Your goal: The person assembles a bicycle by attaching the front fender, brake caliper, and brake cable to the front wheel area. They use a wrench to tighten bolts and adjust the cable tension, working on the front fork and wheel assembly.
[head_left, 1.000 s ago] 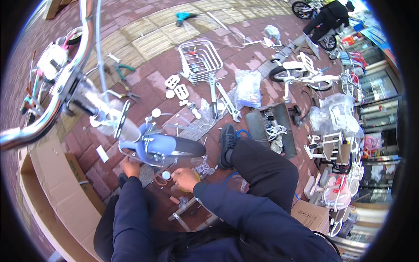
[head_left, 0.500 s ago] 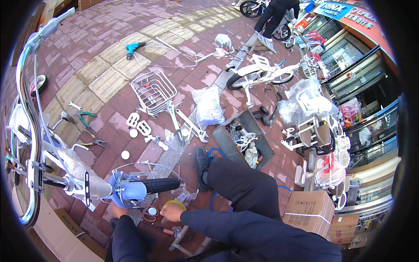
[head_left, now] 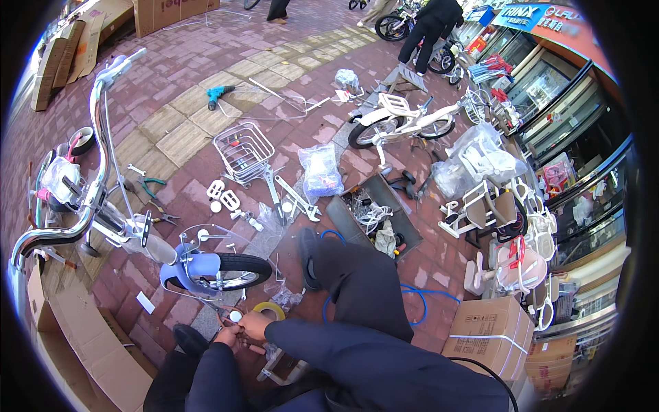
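Observation:
My left hand (head_left: pixel 228 336) and my right hand (head_left: pixel 253 325) meet low in the view, fingers closed and touching. Whatever they hold between them is too small to make out. Just beyond the fingers are a white round cap (head_left: pixel 235 316) and a tool with reddish handles (head_left: pixel 221 312). A roll of yellow tape (head_left: pixel 279 308) lies beside my right hand. Ahead of my hands is a bicycle's front wheel (head_left: pixel 257 270) under a lavender fender (head_left: pixel 200 264). Its chrome handlebar (head_left: pixel 103 154) rises at the left.
Spanners (head_left: pixel 296 199), pliers (head_left: pixel 165 218), white pedals (head_left: pixel 228 200) and a wire basket (head_left: pixel 244 151) lie on the brick paving. A metal toolbox (head_left: pixel 405 232) stands right of my foot. Cardboard boxes (head_left: pixel 489 333) flank me. A white bicycle (head_left: pixel 405 123) and a person (head_left: pixel 432 31) are farther off.
My left hand has come out from under the fender and moved right to meet my right hand. The bicycle's wheel and handlebar have turned, and the view has shifted.

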`<state>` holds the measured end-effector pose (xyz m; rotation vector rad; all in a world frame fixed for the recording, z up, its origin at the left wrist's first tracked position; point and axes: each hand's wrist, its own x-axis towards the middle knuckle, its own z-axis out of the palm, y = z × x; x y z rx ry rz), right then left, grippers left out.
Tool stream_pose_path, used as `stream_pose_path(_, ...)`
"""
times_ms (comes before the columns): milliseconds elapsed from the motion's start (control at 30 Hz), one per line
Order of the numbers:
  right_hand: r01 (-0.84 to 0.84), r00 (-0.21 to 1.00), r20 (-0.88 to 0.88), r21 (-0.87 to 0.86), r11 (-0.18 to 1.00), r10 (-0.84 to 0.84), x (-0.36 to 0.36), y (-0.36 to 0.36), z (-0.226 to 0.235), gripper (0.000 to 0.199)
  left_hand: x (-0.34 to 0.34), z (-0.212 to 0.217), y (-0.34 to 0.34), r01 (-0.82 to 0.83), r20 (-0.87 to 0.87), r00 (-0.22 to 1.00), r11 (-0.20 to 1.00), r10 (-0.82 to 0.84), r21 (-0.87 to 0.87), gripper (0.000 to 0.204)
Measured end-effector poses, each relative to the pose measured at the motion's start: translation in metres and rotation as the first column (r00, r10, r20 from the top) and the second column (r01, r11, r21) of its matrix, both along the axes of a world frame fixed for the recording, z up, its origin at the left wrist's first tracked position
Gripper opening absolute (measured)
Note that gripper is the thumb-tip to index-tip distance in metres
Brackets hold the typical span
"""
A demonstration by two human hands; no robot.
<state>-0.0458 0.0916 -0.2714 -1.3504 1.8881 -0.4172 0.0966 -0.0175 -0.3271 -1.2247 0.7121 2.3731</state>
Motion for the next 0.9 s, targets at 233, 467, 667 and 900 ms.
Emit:
stream_pose_path(233, 0.475, 0.877, 0.065, 0.029, 0.879, -0.476, -0.01, 0.006, -0.019, 0.02, -0.031, 0.082, -0.059, 0.345, 0.315, 0.864, 0.007, -0.392, -0.939, 0.024)
stream_pose_path(467, 0.565, 0.823, 0.057, -0.18, 0.805, -0.565, -0.041, 0.005, -0.018, 0.024, -0.029, 0.122, -0.08, 0.043, 0.354, 0.826, -0.576, -0.439, -0.816, 0.044)
stream_pose_path(667, 0.476, 0.877, 0.034, -0.205, 0.855, -0.48, -0.05, -0.023, 0.022, 0.028, -0.041, 0.109, -0.092, 0.045, 0.424, 0.806, -0.671, -0.413, -0.74, 0.049)
stream_pose_path(900, 0.424, 0.898, -0.06, -0.157, 0.892, -0.437, -0.053, -0.037, 0.03, 0.047, -0.053, 0.096, -0.113, -0.034, 0.348, 0.804, -0.621, -0.483, -0.783, 0.055)
